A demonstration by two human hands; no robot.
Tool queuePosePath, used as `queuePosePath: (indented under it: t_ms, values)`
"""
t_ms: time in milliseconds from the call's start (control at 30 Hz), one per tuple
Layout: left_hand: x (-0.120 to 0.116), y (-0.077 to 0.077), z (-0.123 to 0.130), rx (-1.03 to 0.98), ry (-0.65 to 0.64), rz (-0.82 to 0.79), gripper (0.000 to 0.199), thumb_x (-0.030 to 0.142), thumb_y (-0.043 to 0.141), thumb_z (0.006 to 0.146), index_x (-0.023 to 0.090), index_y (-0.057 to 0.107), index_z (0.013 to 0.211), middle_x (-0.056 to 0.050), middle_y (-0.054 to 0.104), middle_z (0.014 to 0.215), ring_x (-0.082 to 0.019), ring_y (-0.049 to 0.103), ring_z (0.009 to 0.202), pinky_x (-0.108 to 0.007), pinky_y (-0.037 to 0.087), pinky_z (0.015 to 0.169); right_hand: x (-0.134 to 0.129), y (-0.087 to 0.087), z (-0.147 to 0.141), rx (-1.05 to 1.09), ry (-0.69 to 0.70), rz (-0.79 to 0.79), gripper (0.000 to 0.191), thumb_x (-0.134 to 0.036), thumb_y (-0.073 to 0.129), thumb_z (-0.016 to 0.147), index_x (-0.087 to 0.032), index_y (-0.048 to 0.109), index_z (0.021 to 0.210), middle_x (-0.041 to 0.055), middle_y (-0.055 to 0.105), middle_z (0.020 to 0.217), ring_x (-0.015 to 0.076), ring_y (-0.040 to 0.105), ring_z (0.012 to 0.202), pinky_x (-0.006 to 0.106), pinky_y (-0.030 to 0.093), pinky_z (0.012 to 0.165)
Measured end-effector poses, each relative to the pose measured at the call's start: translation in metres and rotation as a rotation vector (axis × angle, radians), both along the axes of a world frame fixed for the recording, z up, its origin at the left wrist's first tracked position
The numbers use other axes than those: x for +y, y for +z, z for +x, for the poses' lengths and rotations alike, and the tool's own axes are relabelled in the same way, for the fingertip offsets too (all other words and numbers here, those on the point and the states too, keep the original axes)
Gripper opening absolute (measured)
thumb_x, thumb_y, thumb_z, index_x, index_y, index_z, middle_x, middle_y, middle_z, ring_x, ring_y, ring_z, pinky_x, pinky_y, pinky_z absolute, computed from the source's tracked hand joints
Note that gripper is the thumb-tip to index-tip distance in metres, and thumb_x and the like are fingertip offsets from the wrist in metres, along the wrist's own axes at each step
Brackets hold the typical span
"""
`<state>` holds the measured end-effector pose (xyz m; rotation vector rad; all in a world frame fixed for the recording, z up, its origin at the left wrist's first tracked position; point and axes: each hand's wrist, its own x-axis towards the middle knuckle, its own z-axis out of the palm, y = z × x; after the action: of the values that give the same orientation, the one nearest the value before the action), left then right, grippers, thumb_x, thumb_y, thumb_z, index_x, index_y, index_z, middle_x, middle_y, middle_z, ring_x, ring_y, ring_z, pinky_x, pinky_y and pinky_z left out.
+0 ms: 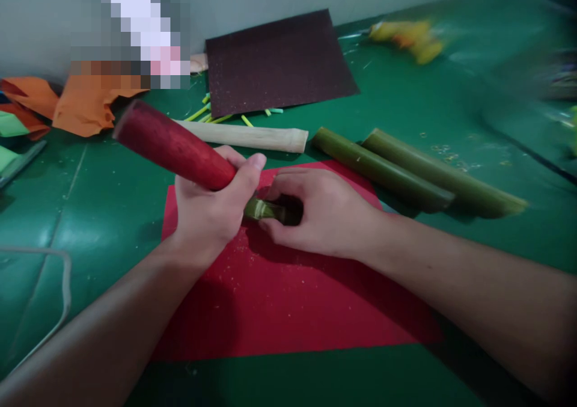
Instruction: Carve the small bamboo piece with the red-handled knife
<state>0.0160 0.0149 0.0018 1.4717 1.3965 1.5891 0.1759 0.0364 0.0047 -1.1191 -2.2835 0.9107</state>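
My left hand (210,199) is wrapped round a thick red tube (175,148), which slants up and to the left out of my fist. A short stretch of green bamboo (261,208) with a pale ring shows between my two hands; whether it joins the red tube is hidden. The thumb and fingers of my right hand (324,211) curl round this bamboo from the right. Both hands are above a red sheet (270,311) dotted with fine specks.
Two green bamboo tubes (383,169) lie at the right, near a pale stick (256,137). Behind stands a dark brown sheet (279,64) with yellow-green strips under it. A blurred yellow glue gun (408,37) lies at the back right. Orange paper (88,106) is at the left.
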Motion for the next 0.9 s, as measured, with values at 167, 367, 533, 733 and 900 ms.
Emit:
queuePosePath:
  t_ms: [167,367,533,733,900]
  values:
    - [0.0002,0.0042,-0.0017,-0.011,-0.077,-0.034,0.034,0.022,0.073,0.082,0.021,0.056,0.053,0.004,0.048,0.049,-0.008,0.039,0.044,-0.025,0.040,0.043,-0.0015,0.0023,0.0002,-0.002,-0.012,-0.028,0.011,-0.025,0.068,0.074,-0.016,0.069,0.079,0.0006,0.064,0.073,0.0125,0.052,0.065,0.030,0.035,0.062]
    - [-0.0012,0.0031,-0.0056,0.065,-0.181,-0.009,0.034,0.019,0.071,0.081,0.020,0.053,0.052,0.004,0.048,0.048,-0.007,0.041,0.044,-0.022,0.038,0.042,-0.0017,0.0028,0.0019,0.021,0.011,-0.034,0.012,-0.025,0.066,0.076,-0.016,0.070,0.082,0.0008,0.064,0.074,0.0126,0.050,0.065,0.030,0.033,0.061]
    - [-0.0027,-0.0008,-0.0090,0.084,-0.242,-0.014,0.035,0.018,0.072,0.084,0.019,0.052,0.055,0.004,0.048,0.052,-0.007,0.043,0.047,-0.020,0.042,0.045,-0.0010,0.0004,0.0014,0.034,0.005,-0.038,0.018,-0.026,0.066,0.077,-0.015,0.073,0.088,0.0024,0.065,0.078,0.0138,0.051,0.068,0.031,0.034,0.063]
    - [-0.0045,-0.0039,-0.0036,0.053,-0.077,0.022,0.024,0.019,0.080,0.080,0.022,0.063,0.062,0.005,0.059,0.057,-0.008,0.054,0.050,-0.020,0.047,0.047,-0.0013,0.0023,0.0016,0.011,0.003,-0.035,0.016,-0.025,0.068,0.075,-0.015,0.073,0.087,0.0026,0.066,0.080,0.0137,0.052,0.069,0.031,0.035,0.064]
    - [-0.0002,-0.0006,-0.0003,-0.007,-0.041,0.016,0.029,0.026,0.077,0.086,0.022,0.063,0.061,0.004,0.056,0.056,-0.007,0.045,0.047,-0.023,0.046,0.048,-0.0008,0.0021,-0.0002,-0.007,-0.007,-0.022,0.010,-0.023,0.069,0.073,-0.015,0.071,0.080,0.0010,0.065,0.075,0.0127,0.052,0.066,0.030,0.035,0.063]
